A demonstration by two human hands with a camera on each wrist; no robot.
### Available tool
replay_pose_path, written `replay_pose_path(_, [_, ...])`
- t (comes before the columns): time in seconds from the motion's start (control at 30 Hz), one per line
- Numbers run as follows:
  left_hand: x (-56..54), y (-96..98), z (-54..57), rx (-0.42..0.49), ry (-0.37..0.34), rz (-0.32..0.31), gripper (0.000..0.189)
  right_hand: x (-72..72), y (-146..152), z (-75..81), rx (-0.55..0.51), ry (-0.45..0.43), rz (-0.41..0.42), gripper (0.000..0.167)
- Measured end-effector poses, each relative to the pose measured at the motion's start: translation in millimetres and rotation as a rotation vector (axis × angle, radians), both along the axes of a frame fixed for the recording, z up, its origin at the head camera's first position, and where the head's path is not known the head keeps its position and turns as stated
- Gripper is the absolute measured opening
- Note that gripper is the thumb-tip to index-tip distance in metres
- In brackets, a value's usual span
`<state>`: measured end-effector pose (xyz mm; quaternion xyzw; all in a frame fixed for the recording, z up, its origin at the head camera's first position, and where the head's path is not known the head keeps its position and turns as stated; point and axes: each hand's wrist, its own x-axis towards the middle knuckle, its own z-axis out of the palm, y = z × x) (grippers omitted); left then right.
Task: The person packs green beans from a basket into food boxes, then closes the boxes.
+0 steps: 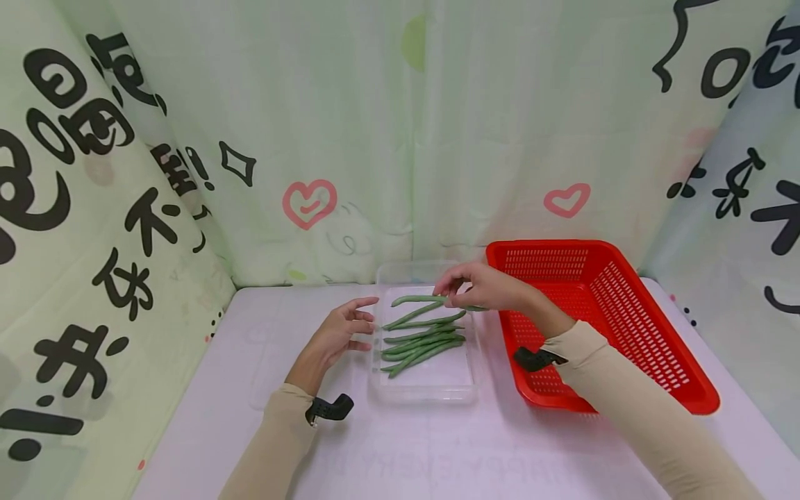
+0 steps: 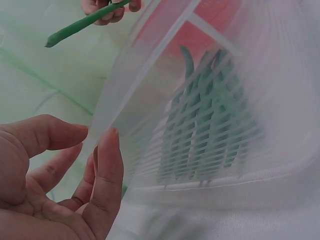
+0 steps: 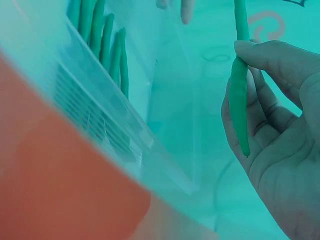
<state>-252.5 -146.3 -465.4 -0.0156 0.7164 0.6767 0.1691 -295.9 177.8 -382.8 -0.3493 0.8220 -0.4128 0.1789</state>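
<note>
A clear plastic box (image 1: 425, 396) holds several green beans (image 1: 421, 347) lying side by side, seen through its wall in the left wrist view. Over the far part of the box, my right hand (image 1: 481, 286) pinches one green bean (image 3: 240, 95) between thumb and fingers, and its tip sticks out past the palm. My left hand (image 1: 340, 333) is at the box's left side with fingers apart and loosely bent, holding nothing. In the left wrist view its fingertips (image 2: 112, 142) are close to the box rim; whether they touch it I cannot tell.
To the right of the box stands a red perforated basket (image 1: 587, 278), partly covered by the right forearm. A white table (image 1: 300, 444) lies beneath everything. Printed curtains (image 1: 375, 139) close off the back and both sides.
</note>
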Motion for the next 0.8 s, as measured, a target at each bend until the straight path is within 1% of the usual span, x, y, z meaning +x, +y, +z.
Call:
replay_pose_path(0.13, [-0.2, 1.2, 0.6, -0.005, 0.002, 0.002, 0.051, 0.9, -7.5, -1.2, 0.002, -0.015, 0.015, 0.023])
replay_pose_path(0.23, [-0.5, 2.1, 0.8, -0.001, 0.002, 0.002, 0.05, 2.0, -10.4, -0.1, 0.013, -0.031, 0.019, 0.028])
replay_pose_path(0.33, [-0.6, 2.7, 1.1, 0.006, 0.003, 0.0, 0.051, 3.9, -9.1, 2.8, 0.019, -0.052, 0.008, 0.033])
replay_pose_path(0.43, [-0.5, 3.1, 1.4, 0.003, 0.001, 0.002, 0.051, 4.8, -3.4, 6.3, 0.008, -0.062, -0.01, 0.034])
replay_pose_path(0.53, [-0.8, 3.5, 1.0, 0.002, -0.001, 0.008, 0.051, 5.9, 3.0, 10.5, -0.003, -0.051, -0.028, 0.032])
replay_pose_path(0.63, [-1.0, 3.3, 0.3, 0.003, 0.0, 0.008, 0.052, 8.3, 7.9, 13.0, -0.002, -0.018, -0.04, 0.028])
replay_pose_path(0.8, [0.8, 1.1, 2.1, -0.042, 0.009, 0.003, 0.053, 14.7, 12.1, 13.8, 0.006, 0.028, -0.092, 0.025])
